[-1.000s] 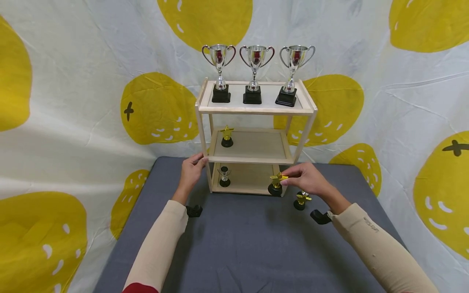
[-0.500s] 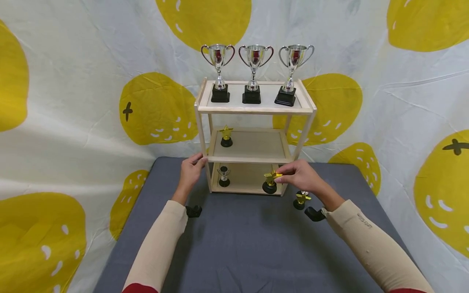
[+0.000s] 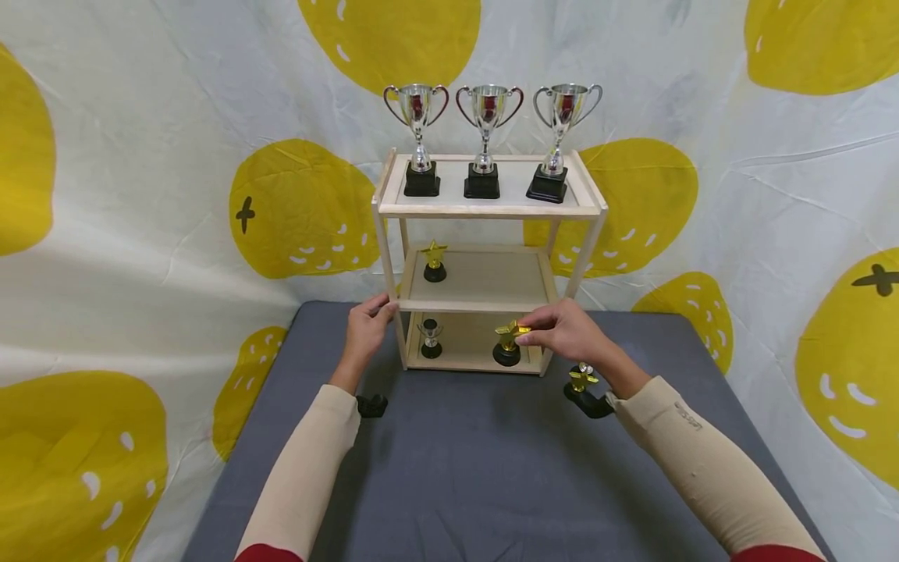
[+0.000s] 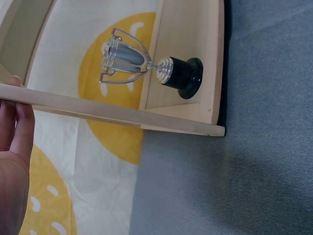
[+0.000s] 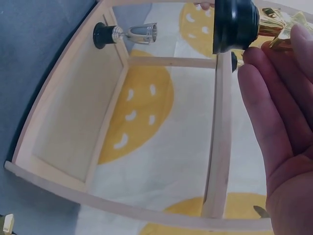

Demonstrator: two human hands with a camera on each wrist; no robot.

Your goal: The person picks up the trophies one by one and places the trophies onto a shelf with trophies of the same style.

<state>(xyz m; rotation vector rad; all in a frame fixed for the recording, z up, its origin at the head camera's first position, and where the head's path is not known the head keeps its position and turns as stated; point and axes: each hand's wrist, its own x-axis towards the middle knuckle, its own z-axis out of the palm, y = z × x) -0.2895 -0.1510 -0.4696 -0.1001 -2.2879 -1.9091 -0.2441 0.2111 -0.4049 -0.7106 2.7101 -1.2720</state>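
Observation:
My right hand (image 3: 572, 336) pinches a gold star trophy (image 3: 506, 351) by its star, tilted, in front of the bottom shelf's right side. In the right wrist view its black base (image 5: 236, 24) hangs clear of the shelf, with fingers (image 5: 264, 98) beside the star. My left hand (image 3: 368, 332) grips the front left post (image 4: 98, 108) of the wooden shelf rack (image 3: 485, 211). A small silver cup trophy (image 3: 431, 339) stands at the left of the bottom shelf. Another star trophy (image 3: 435, 269) is on the middle shelf's left.
Three big silver cups (image 3: 482, 172) line the top shelf. On the grey-covered table (image 3: 463, 460), right of the rack, stands another star trophy (image 3: 581, 380), with a silvery item partly hidden behind it. A lemon-patterned cloth (image 3: 168, 195) hangs behind.
My right hand has carried the star trophy leftward and slightly up, from the rack's right post to before the bottom shelf. My left hand has stayed on the post.

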